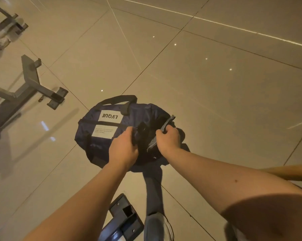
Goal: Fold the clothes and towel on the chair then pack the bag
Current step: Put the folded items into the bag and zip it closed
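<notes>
Bag (101, 134) is on the floor (199, 84), directly under both hands, mouth facing up between them.

Left hand (124, 148): fingers (132, 132) clenched round dark cloth (145, 131) at the mouth. Can't tell if it's a garment or bag lining.

Right hand (169, 138): fingers (161, 132) grasping the grey-edged rim (167, 123) on the other side of the mouth. The cloth sits between the two sets of fingers.

White label (110, 116) is just beyond the left fingers, with the handle (119, 99) further out past it. Strap (153, 185) trails back from under the wrists to a shoe (157, 225). A metal bracket (124, 211) is beside the shoe. A grey frame leg (33, 84) stands well apart, out past the left fingers.
</notes>
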Motion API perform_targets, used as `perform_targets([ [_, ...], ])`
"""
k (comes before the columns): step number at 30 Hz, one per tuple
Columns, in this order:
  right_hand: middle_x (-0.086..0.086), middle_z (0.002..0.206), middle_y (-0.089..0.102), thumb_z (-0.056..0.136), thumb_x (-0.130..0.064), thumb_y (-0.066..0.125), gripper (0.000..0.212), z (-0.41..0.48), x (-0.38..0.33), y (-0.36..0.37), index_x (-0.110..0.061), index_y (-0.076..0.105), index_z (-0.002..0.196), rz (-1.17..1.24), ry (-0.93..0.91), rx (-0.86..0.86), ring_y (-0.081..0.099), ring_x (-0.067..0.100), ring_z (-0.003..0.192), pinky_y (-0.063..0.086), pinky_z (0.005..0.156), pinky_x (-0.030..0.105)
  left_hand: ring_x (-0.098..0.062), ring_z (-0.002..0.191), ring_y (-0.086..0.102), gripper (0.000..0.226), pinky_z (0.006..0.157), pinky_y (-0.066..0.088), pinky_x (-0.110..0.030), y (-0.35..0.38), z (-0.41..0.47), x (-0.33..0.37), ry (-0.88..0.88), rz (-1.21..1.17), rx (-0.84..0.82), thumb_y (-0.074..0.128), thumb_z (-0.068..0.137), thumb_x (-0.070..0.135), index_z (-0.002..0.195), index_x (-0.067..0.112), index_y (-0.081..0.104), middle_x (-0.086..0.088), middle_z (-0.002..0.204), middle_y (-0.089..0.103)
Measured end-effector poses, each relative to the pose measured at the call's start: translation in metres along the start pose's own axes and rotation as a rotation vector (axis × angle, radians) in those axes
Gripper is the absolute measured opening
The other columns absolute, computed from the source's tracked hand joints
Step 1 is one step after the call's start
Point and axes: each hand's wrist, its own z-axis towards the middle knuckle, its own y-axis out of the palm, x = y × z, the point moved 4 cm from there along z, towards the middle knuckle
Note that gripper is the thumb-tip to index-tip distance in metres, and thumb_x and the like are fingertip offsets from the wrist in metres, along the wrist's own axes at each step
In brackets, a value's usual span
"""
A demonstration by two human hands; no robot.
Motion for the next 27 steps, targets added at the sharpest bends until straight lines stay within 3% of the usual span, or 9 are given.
perform_targets([
  [4,0.004,0.099,0.064,0.090,-0.011,0.063,0.020,0.011,-0.003,-0.013,-0.021,0.052,0.104,0.074,-0.052,-0.061,0.064,0.025,0.090,0.055,0.078,0.038,-0.030,0.141,0.036,0.072,0.115,0.037,-0.049,-0.009,0.016,0.038,0.348,0.077,0.079,0.067,0.084,0.036,0.149,0.022,0.038,-0.006,0.158,0.035],
  [8,0.008,0.119,0.068,0.089,-0.011,0.067,0.064,0.015,0.002,-0.009,-0.027,0.043,0.147,0.132,-0.085,-0.206,0.065,0.025,0.112,0.055,0.097,0.041,-0.027,0.144,0.033,0.058,0.107,0.048,-0.051,-0.001,0.034,0.060,0.462,0.250,-0.046,0.058,0.096,0.018,0.152,0.022,0.042,-0.001,0.161,0.034],
  [11,0.005,0.099,0.069,0.090,-0.008,0.068,0.071,0.018,-0.001,-0.008,-0.026,0.039,0.152,0.184,-0.126,-0.303,0.067,0.021,0.101,0.057,0.095,0.041,-0.025,0.131,0.050,0.043,0.098,0.053,-0.047,-0.002,0.044,0.045,0.301,0.148,-0.076,0.054,0.097,0.010,0.139,0.019,0.055,0.002,0.152,0.045],
  [14,0.004,0.080,0.058,0.091,-0.003,0.065,0.078,0.014,-0.010,0.002,-0.023,0.030,0.158,0.126,-0.171,-0.392,0.059,0.016,0.081,0.057,0.087,0.034,-0.020,0.106,0.062,0.025,0.089,0.053,-0.039,-0.005,0.053,0.031,0.152,0.057,-0.103,0.052,0.097,0.033,0.115,0.021,0.065,0.003,0.124,0.063],
  [18,0.002,0.145,0.055,0.092,-0.002,0.061,0.081,0.006,-0.017,0.019,-0.028,0.024,0.160,0.060,-0.212,-0.490,0.054,0.020,0.129,0.048,0.102,0.027,-0.015,0.071,0.065,0.055,0.065,0.050,-0.033,-0.013,0.065,0.027,0.054,0.020,-0.175,0.052,0.091,0.071,0.080,0.020,0.069,0.003,0.077,0.069],
  [20,0.002,0.113,0.067,0.094,-0.004,0.061,0.081,0.006,-0.014,0.023,-0.030,0.022,0.160,0.089,-0.200,-0.517,0.063,0.012,0.095,0.054,0.079,0.018,-0.013,0.076,0.066,0.051,0.068,0.051,-0.031,-0.014,0.070,0.025,0.040,-0.011,-0.239,0.059,0.091,0.067,0.089,0.019,0.074,0.003,0.083,0.071],
  [22,0.001,0.076,0.050,0.094,-0.004,0.061,0.081,0.008,-0.008,0.025,-0.028,0.021,0.160,0.174,-0.121,-0.542,0.051,0.009,0.068,0.058,0.066,0.021,-0.015,0.085,0.068,0.043,0.079,0.055,-0.033,-0.012,0.075,0.021,0.045,0.004,-0.318,0.066,0.092,0.057,0.106,0.018,0.077,0.000,0.094,0.074],
  [24,0.004,0.079,0.051,0.094,0.000,0.059,0.078,0.008,-0.004,0.025,-0.028,0.026,0.159,0.270,-0.003,-0.576,0.053,0.013,0.067,0.062,0.068,0.029,-0.018,0.092,0.069,0.039,0.086,0.056,-0.036,-0.009,0.079,0.018,0.040,0.057,-0.362,0.071,0.091,0.049,0.113,0.016,0.076,-0.002,0.102,0.075],
  [27,0.011,0.084,0.063,0.095,0.008,0.052,0.062,0.010,-0.003,0.021,-0.019,0.046,0.150,0.366,0.105,-0.539,0.060,0.018,0.061,0.061,0.059,0.028,-0.018,0.079,0.067,0.014,0.074,0.058,-0.036,-0.004,0.078,0.017,0.018,0.152,-0.309,0.072,0.088,0.034,0.088,0.021,0.074,0.002,0.083,0.072],
])
